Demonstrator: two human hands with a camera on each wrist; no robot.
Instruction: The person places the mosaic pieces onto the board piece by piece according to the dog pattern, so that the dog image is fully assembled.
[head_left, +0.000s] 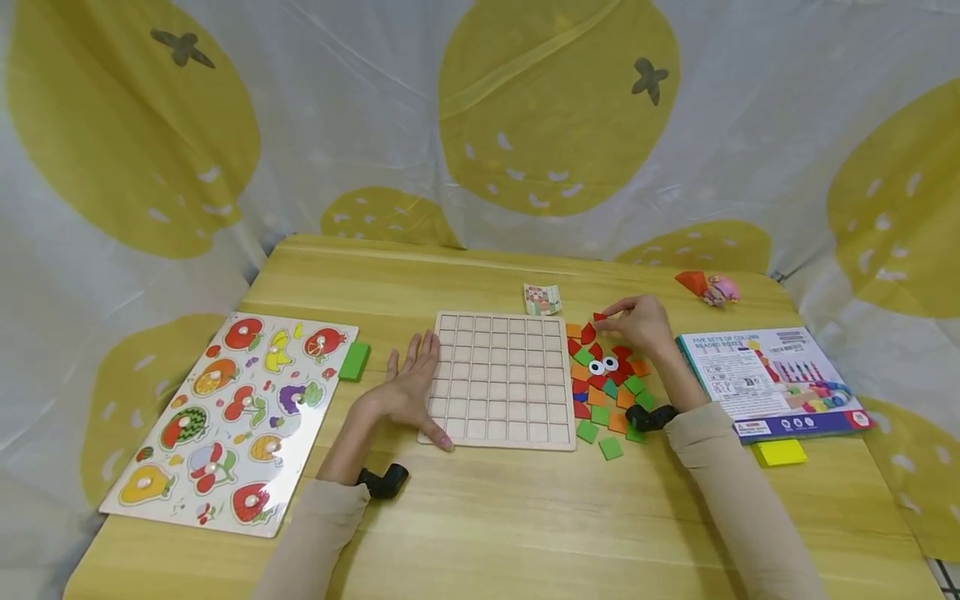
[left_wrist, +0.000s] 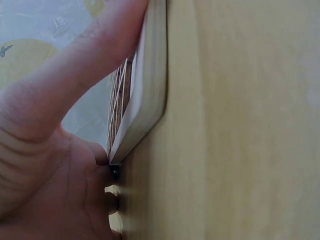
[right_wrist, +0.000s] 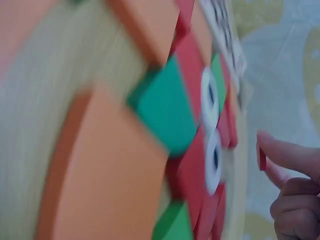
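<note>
A wooden grid board (head_left: 497, 379) with square recesses lies at the middle of the table. My left hand (head_left: 401, 387) is spread along its left edge, with the thumb on the near left corner; in the left wrist view that thumb (left_wrist: 75, 70) lies against the board's edge (left_wrist: 147, 80). Between thumb and forefinger my right hand (head_left: 641, 323) pinches a small red piece (right_wrist: 261, 152), held above the far end of a pile of tiles. Among them are orange tiles (right_wrist: 110, 175), green tiles (head_left: 611, 448), a teal piece (right_wrist: 167, 107), red pieces and two round eye pieces (head_left: 596, 367).
A fruit puzzle board (head_left: 300, 450) lies at the left beside a green block (head_left: 355, 362). A small printed card (head_left: 542, 300) sits behind the grid. At the right are a boxed set (head_left: 772, 379), a yellow block (head_left: 782, 452), a red wedge (head_left: 692, 282) and a pink figurine (head_left: 722, 290).
</note>
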